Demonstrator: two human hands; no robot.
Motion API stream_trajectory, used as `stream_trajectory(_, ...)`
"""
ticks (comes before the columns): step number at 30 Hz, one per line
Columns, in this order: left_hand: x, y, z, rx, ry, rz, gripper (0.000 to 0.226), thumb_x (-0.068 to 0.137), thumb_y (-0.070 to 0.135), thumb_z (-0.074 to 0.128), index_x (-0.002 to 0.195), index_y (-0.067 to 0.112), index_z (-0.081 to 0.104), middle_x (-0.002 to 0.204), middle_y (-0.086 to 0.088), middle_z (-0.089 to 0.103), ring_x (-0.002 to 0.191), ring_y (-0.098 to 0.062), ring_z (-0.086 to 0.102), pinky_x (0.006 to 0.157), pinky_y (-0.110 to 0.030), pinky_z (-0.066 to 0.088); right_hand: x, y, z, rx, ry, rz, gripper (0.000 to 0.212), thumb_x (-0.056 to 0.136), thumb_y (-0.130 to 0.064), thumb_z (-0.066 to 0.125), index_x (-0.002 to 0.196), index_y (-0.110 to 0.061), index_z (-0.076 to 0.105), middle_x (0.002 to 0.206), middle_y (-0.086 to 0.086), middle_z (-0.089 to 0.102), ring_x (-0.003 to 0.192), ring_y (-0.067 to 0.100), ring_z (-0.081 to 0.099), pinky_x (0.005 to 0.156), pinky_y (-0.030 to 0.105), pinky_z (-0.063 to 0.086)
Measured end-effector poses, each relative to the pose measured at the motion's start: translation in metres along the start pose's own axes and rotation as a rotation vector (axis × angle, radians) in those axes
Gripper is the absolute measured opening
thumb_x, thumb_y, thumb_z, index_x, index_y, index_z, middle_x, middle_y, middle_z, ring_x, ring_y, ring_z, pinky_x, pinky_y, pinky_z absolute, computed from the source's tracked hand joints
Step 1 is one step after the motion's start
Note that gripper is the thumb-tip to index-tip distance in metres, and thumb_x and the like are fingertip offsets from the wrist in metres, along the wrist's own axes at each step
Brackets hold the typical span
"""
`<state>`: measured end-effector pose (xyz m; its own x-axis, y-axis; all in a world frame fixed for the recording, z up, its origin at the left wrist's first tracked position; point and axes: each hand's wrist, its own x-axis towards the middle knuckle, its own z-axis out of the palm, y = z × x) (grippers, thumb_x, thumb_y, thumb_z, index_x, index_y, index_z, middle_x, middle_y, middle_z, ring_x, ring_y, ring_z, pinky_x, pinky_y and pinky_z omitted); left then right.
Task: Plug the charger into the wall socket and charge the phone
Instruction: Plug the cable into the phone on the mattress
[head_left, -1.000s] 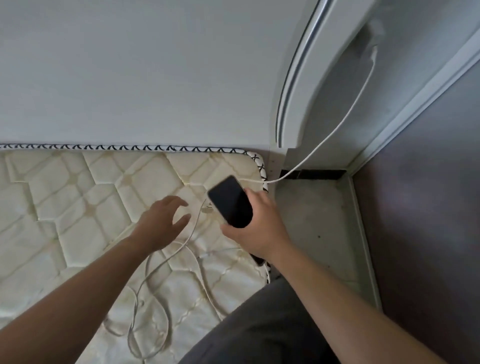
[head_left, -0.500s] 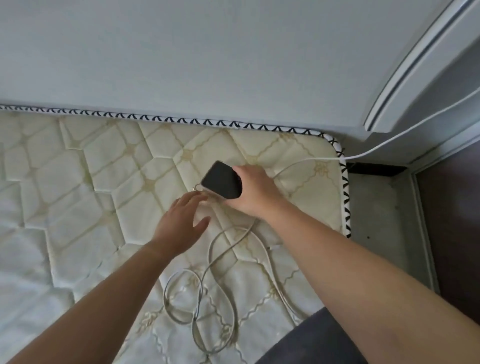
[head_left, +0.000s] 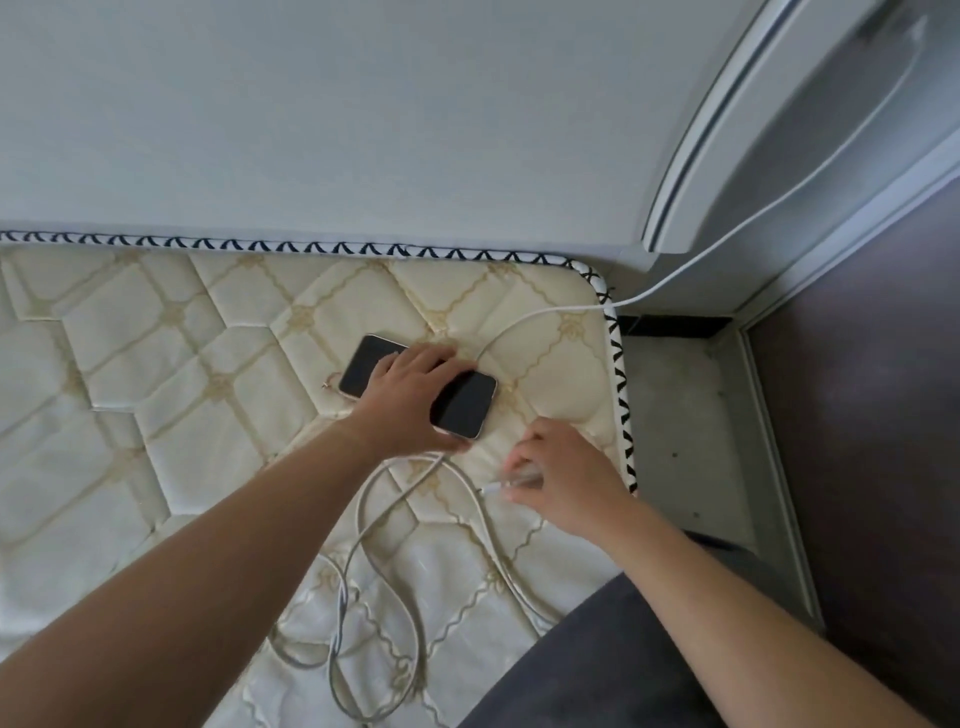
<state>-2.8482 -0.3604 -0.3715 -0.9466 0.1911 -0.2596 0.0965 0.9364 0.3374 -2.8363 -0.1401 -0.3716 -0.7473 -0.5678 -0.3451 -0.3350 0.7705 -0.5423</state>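
A black-screened phone (head_left: 464, 406) lies flat on the cream quilted mattress (head_left: 156, 364), near its far right corner. My left hand (head_left: 410, 402) lies across the phone's middle, with fingers over its far edge and thumb at its near edge. A white charging cable (head_left: 363, 525) loops over the mattress in front of me. It then runs past the corner and up the wall (head_left: 727, 234) at the right, where its upper end goes out of sight. My right hand (head_left: 563, 483) pinches the cable's free connector end (head_left: 493, 488), just right of and below the phone. No socket or charger block shows.
A pale wall (head_left: 363, 114) stands right behind the mattress. A white door frame (head_left: 691, 171) rises at the right. Beside the bed is a narrow strip of grey floor (head_left: 675, 415), then a dark brown panel (head_left: 872, 415). My grey-clad leg (head_left: 597, 660) is at the bottom.
The phone went from my right hand to my left and now lies flat on the mattress. My right hand dropped toward me and took the cable's connector end.
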Motion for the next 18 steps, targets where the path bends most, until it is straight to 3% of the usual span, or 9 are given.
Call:
stream_trajectory(3, -0.001, -0.001, -0.002, 0.055, 0.033, 0.003, 0.090, 0.053, 0.069, 0.065, 0.132, 0.041, 0.035, 0.137, 0.006, 0.043, 0.130, -0.019, 0.034, 0.112, -0.051, 0.016, 0.001, -0.003, 0.000, -0.016, 0.039, 0.016, 0.017, 0.080, -0.036, 0.064, 0.089, -0.022, 0.067, 0.097, -0.005, 0.053, 0.093, 0.010, 0.049, 0.078, 0.028, 0.045)
stream_trajectory(5, -0.006, 0.001, -0.006, 0.064, 0.065, 0.007, 0.089, 0.049, 0.072, 0.065, 0.129, 0.042, 0.039, 0.131, 0.005, 0.049, 0.124, -0.020, 0.041, 0.111, -0.048, 0.019, 0.002, -0.005, -0.005, 0.114, 0.106, 0.066, 0.008, 0.080, -0.030, 0.064, 0.084, -0.023, 0.065, 0.086, -0.009, 0.058, 0.079, 0.006, 0.053, 0.071, 0.025, 0.044)
stream_trajectory(8, -0.022, 0.004, -0.007, -0.026, 0.132, 0.022, 0.088, 0.048, 0.066, 0.071, 0.127, 0.041, 0.043, 0.122, 0.003, 0.053, 0.114, -0.020, 0.046, 0.099, -0.034, 0.027, 0.001, -0.011, -0.019, 0.298, 0.245, 0.125, 0.003, 0.079, -0.026, 0.067, 0.079, -0.026, 0.065, 0.070, -0.013, 0.062, 0.061, 0.001, 0.054, 0.057, 0.015, 0.042)
stream_trajectory(13, -0.048, 0.012, -0.004, -0.125, 0.182, 0.002, 0.085, 0.050, 0.066, 0.070, 0.128, 0.046, 0.041, 0.117, 0.009, 0.051, 0.108, -0.013, 0.045, 0.081, -0.027, 0.030, -0.005, -0.020, -0.029, 0.380, 0.295, 0.089, 0.007, 0.077, -0.028, 0.071, 0.083, -0.024, 0.072, 0.068, -0.012, 0.063, 0.060, -0.003, 0.053, 0.056, 0.007, 0.040)
stream_trajectory(18, -0.054, 0.015, -0.003, -0.153, 0.200, -0.017, 0.086, 0.050, 0.062, 0.073, 0.129, 0.044, 0.042, 0.119, 0.008, 0.050, 0.110, -0.014, 0.043, 0.083, -0.028, 0.031, -0.010, -0.023, -0.029, 0.340, 0.300, 0.092, 0.013, 0.080, -0.027, 0.069, 0.090, -0.021, 0.074, 0.073, -0.007, 0.066, 0.061, -0.006, 0.052, 0.058, 0.005, 0.037)
